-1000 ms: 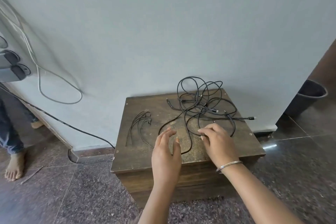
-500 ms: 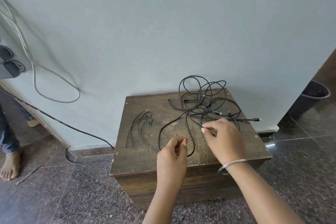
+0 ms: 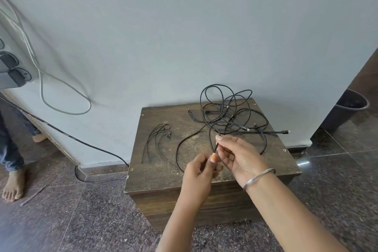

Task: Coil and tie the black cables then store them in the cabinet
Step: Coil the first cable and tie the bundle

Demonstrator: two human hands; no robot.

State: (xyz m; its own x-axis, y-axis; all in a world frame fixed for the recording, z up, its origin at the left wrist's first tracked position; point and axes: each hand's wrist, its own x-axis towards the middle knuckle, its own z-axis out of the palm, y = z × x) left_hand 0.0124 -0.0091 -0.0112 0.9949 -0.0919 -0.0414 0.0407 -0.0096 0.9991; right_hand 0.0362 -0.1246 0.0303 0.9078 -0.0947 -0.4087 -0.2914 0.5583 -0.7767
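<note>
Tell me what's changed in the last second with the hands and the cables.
Both hands rose off the cabinet top and met: the left hand and right hand now pinch one black cable end. The tangled cables and the small ties stayed put.

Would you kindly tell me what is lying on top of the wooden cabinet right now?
On the wooden cabinet lie tangled black cables at the back right and thin black ties on the left. The hands hide part of its front.
</note>
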